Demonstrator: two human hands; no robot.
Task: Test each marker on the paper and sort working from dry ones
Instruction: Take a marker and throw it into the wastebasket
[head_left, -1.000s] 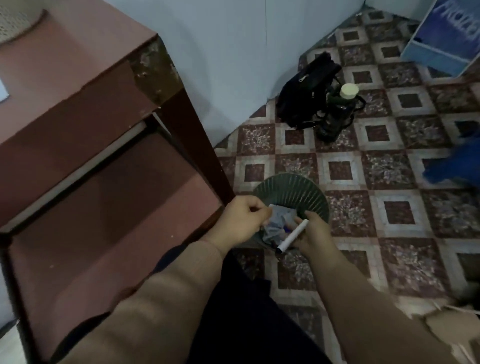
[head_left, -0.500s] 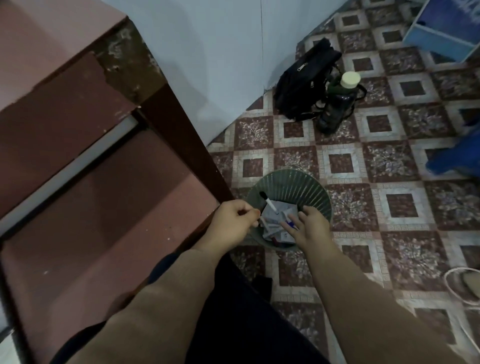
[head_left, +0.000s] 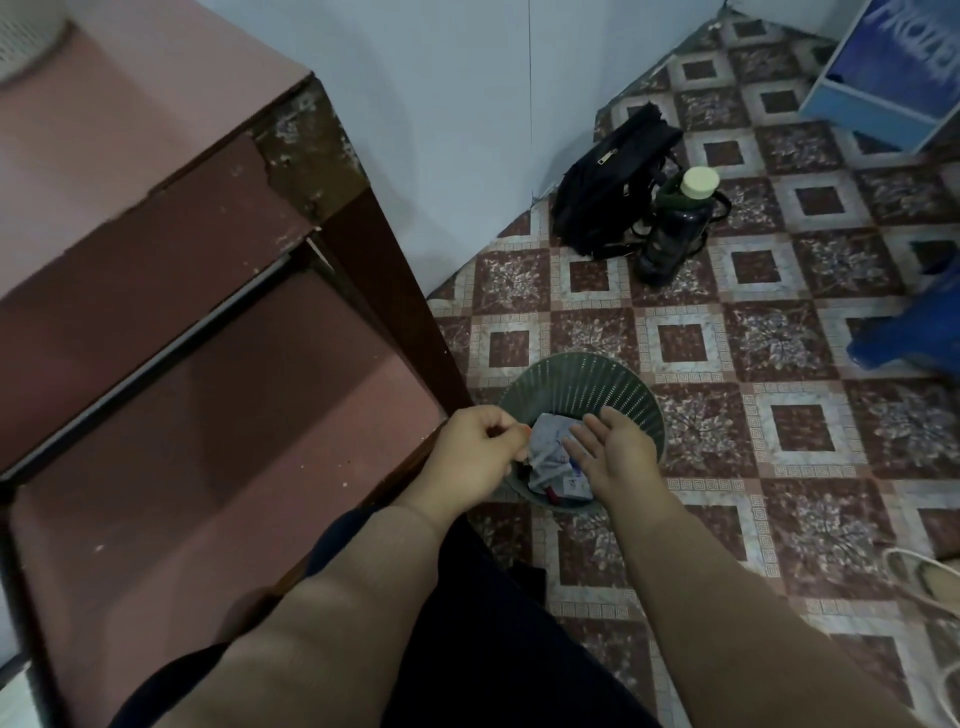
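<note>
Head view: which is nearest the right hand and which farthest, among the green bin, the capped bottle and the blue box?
1. Green bin, directly under the right hand.
2. Capped bottle, ahead on the floor.
3. Blue box, far right corner.

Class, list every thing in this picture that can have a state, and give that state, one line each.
Left hand: fingers curled, nothing visible in it.
Right hand: open, above the waste bin.
Waste bin: upright, holding crumpled paper.
Bottle: upright, capped.
Black bag: standing, next to the bottle.
</note>
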